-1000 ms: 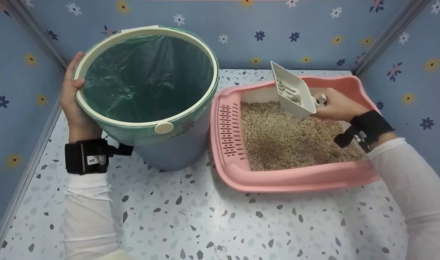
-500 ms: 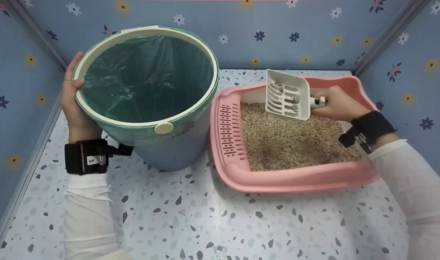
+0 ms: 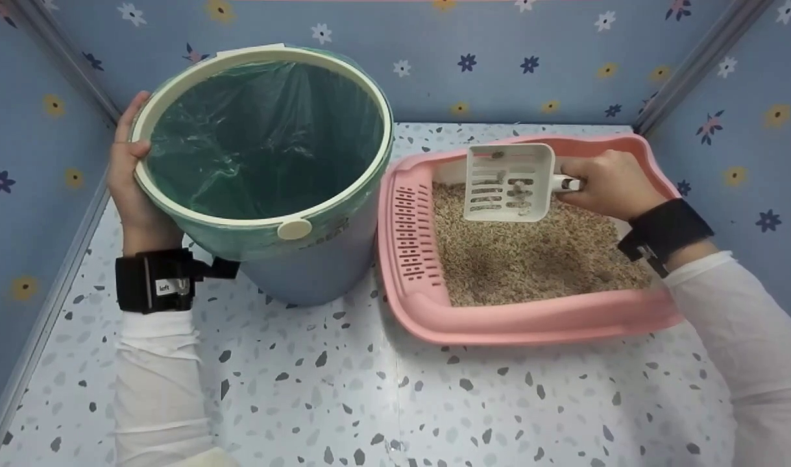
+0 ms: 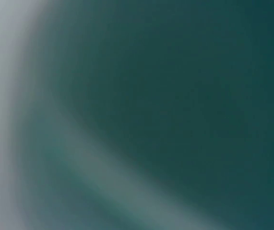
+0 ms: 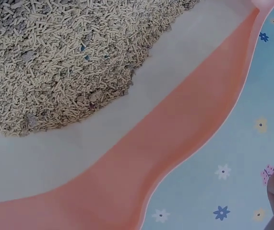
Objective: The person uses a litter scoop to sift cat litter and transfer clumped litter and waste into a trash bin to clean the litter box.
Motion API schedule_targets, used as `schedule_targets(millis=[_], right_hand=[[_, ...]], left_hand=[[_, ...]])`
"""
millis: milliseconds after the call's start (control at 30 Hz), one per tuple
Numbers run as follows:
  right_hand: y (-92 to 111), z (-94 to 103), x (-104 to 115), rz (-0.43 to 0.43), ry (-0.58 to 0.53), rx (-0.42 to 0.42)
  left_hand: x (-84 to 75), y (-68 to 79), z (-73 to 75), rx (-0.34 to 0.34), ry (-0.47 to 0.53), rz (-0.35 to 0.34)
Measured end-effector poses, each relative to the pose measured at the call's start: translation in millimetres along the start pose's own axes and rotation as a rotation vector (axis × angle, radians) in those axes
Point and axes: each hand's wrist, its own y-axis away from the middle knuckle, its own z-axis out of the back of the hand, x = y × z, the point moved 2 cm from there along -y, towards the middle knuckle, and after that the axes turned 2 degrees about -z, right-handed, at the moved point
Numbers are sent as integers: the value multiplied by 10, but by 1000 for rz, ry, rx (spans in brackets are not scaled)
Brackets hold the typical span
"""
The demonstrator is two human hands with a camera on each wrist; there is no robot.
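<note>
My left hand (image 3: 132, 191) grips the left side of a blue trash bin (image 3: 311, 272), its thumb over the cream rim and its fingers outside. A green plastic bag (image 3: 265, 143) lines the bin, which leans slightly. The left wrist view shows only blurred dark green. My right hand (image 3: 609, 185) holds a white slotted litter scoop (image 3: 522, 167) by its short handle, above the pink litter box (image 3: 531, 322). A few clumps and bits lie in the scoop. Below it, pellet cat litter (image 3: 499, 259) covers the box floor; the right wrist view shows the litter (image 5: 55, 72) close up.
Bin and litter box stand side by side on a speckled white floor (image 3: 395, 395). Flowered blue walls (image 3: 427, 39) rise behind and on both sides. A slotted ledge (image 3: 408, 240) runs along the box's left end.
The right hand has levelled the scoop from a steep tilt, bringing it slightly left and lower, so its slots now face up. The left hand and bin have stayed put.
</note>
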Motion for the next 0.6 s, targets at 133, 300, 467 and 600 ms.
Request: schedule_targets(millis=[133, 300, 467, 600], right_hand=[[14, -10, -14, 11, -15, 6], [23, -16, -9, -14, -29, 98], [5, -9, 4, -84, -91, 247], [-6, 18, 14, -125, -149, 318]], left_hand=[[-3, 2, -3, 2, -5, -5], [-4, 3, -10, 1, -17, -8], [1, 6, -16, -2, -33, -11], [8, 3, -14, -9, -30, -9]])
